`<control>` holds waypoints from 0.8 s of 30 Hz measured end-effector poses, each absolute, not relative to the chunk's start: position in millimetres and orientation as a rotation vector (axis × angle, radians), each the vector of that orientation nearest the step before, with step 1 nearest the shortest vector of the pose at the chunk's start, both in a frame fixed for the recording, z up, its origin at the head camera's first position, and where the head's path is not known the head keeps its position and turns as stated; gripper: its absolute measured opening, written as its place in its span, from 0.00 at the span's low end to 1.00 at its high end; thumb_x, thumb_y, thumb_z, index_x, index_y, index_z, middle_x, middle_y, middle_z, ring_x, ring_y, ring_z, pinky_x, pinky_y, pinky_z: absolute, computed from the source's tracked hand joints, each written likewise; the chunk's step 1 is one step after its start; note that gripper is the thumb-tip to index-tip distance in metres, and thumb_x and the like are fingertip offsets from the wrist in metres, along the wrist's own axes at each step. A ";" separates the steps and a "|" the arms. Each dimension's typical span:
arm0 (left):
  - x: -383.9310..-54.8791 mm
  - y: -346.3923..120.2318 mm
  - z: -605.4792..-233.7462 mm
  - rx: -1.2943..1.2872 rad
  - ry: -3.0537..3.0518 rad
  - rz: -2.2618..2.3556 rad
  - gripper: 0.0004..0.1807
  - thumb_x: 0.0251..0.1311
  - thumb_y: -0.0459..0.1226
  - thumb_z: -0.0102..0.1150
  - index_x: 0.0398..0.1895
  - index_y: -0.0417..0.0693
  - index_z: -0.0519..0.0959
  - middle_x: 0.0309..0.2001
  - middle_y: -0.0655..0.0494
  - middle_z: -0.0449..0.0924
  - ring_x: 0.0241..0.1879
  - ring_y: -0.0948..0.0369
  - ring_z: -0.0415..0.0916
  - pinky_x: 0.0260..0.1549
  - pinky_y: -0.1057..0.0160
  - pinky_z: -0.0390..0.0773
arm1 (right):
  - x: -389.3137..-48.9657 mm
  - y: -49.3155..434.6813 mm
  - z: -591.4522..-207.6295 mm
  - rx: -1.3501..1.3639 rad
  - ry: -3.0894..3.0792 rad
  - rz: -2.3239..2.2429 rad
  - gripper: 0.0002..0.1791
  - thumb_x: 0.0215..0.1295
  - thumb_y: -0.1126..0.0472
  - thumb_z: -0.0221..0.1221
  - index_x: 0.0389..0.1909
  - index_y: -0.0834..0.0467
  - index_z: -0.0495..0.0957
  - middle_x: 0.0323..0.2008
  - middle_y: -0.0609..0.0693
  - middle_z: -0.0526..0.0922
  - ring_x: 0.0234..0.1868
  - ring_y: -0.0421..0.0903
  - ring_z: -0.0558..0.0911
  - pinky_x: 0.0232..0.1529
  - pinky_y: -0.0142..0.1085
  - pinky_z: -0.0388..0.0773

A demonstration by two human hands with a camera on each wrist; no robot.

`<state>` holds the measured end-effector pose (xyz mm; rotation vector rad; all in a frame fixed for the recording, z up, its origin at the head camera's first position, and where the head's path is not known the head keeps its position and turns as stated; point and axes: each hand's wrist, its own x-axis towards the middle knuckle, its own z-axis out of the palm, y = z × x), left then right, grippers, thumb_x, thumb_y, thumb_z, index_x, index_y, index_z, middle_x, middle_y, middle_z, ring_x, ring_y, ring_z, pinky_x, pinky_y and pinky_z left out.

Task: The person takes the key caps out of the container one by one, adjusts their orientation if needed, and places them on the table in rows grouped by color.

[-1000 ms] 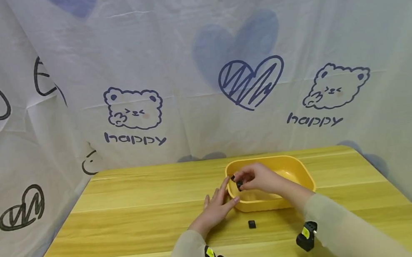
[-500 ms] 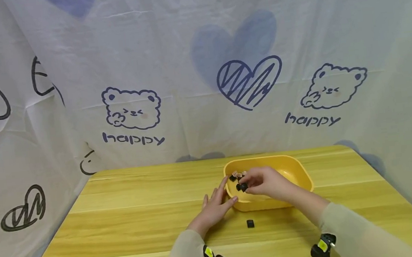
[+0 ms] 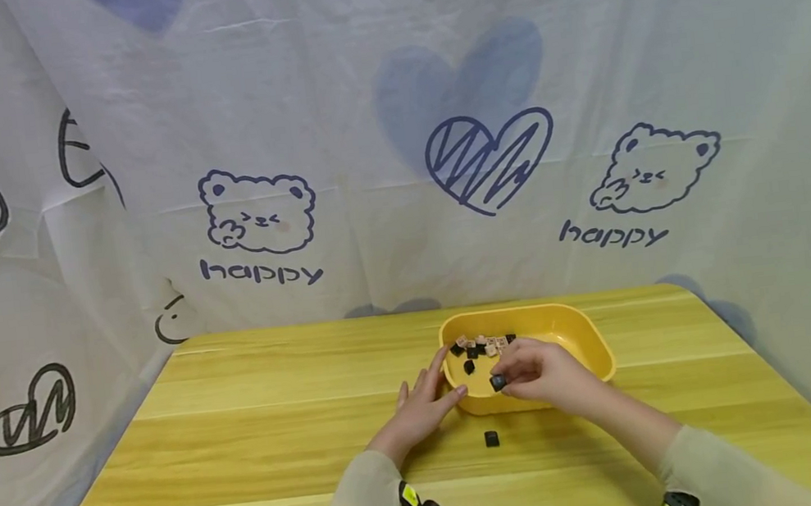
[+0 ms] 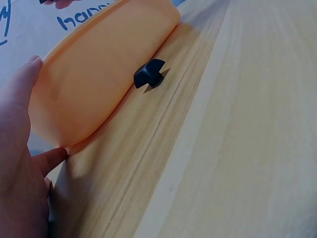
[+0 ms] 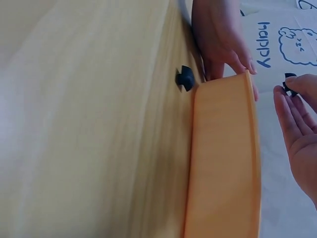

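Observation:
My right hand [image 3: 555,373] pinches a small black notched block [image 3: 497,383] between thumb and fingertips above the near side of the yellow plastic box [image 3: 598,340]. In the right wrist view, the held block [image 5: 290,84] shows a cut-out edge. My left hand [image 3: 422,412] rests with extended fingers against the left end of the box, its thumb at the near rim. A second black block [image 3: 492,438] lies on the table just in front of the box; the left wrist view shows this block [image 4: 149,73] beside the box wall.
Inside the box, toward its left and back, lie several black blocks [image 3: 469,367] and several pale pink ones [image 3: 491,350]. The box stands near the back of the wooden table [image 3: 268,432]. A printed cloth [image 3: 362,125] hangs behind the table.
My right hand has moved right and toward the near rim, lifting a black block away from the others. More of the box's contents now show. My left hand stays in place.

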<state>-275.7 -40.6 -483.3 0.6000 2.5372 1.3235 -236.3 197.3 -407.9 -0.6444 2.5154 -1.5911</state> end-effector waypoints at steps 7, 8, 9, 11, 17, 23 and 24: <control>-276.0 -40.8 -484.9 0.594 2.530 1.332 0.40 0.70 0.57 0.47 0.79 0.70 0.40 0.73 0.49 0.57 0.75 0.46 0.38 0.68 0.43 0.25 | -224.7 202.6 -419.6 -0.692 2.618 -1.516 0.12 0.54 0.71 0.69 0.40 0.61 0.85 0.39 0.51 0.81 0.37 0.46 0.82 0.40 0.34 0.82; -276.1 -40.7 -484.7 0.595 2.529 1.332 0.40 0.70 0.57 0.47 0.79 0.70 0.40 0.73 0.49 0.57 0.75 0.47 0.38 0.68 0.43 0.25 | -223.0 203.6 -421.6 -0.708 2.629 -1.496 0.12 0.54 0.70 0.69 0.40 0.61 0.85 0.38 0.50 0.81 0.36 0.46 0.81 0.39 0.35 0.81; -275.9 -40.7 -484.2 0.597 2.529 1.333 0.40 0.70 0.57 0.47 0.79 0.69 0.39 0.73 0.49 0.57 0.75 0.47 0.38 0.68 0.43 0.25 | -221.5 204.5 -423.5 -0.721 2.630 -1.484 0.12 0.53 0.70 0.69 0.40 0.61 0.86 0.38 0.50 0.81 0.35 0.45 0.81 0.38 0.35 0.81; -275.7 -40.8 -483.4 0.601 2.525 1.336 0.40 0.71 0.57 0.46 0.79 0.69 0.39 0.73 0.49 0.57 0.75 0.46 0.37 0.68 0.43 0.24 | -218.3 205.8 -426.9 -0.719 2.632 -1.460 0.12 0.53 0.69 0.70 0.40 0.59 0.86 0.38 0.49 0.81 0.34 0.44 0.80 0.37 0.35 0.81; -274.9 -41.4 -481.7 0.605 2.517 1.336 0.41 0.69 0.60 0.46 0.79 0.69 0.39 0.73 0.48 0.57 0.75 0.46 0.37 0.68 0.43 0.23 | -211.0 208.4 -437.3 -0.708 2.592 -1.436 0.12 0.54 0.68 0.69 0.39 0.56 0.85 0.36 0.47 0.81 0.33 0.43 0.79 0.35 0.35 0.80; -274.9 -42.0 -481.5 0.604 2.513 1.337 0.42 0.67 0.63 0.45 0.79 0.71 0.39 0.73 0.48 0.56 0.75 0.47 0.36 0.68 0.44 0.23 | -208.1 208.8 -446.9 -0.716 2.583 -1.398 0.12 0.53 0.69 0.69 0.39 0.55 0.85 0.33 0.45 0.80 0.33 0.42 0.79 0.35 0.35 0.79; -274.9 -42.1 -481.7 0.605 2.513 1.335 0.43 0.67 0.63 0.45 0.79 0.71 0.39 0.73 0.48 0.56 0.75 0.47 0.36 0.68 0.44 0.23 | -207.7 208.6 -447.6 -0.714 2.589 -1.384 0.12 0.53 0.69 0.69 0.38 0.55 0.85 0.33 0.45 0.80 0.33 0.42 0.79 0.34 0.35 0.79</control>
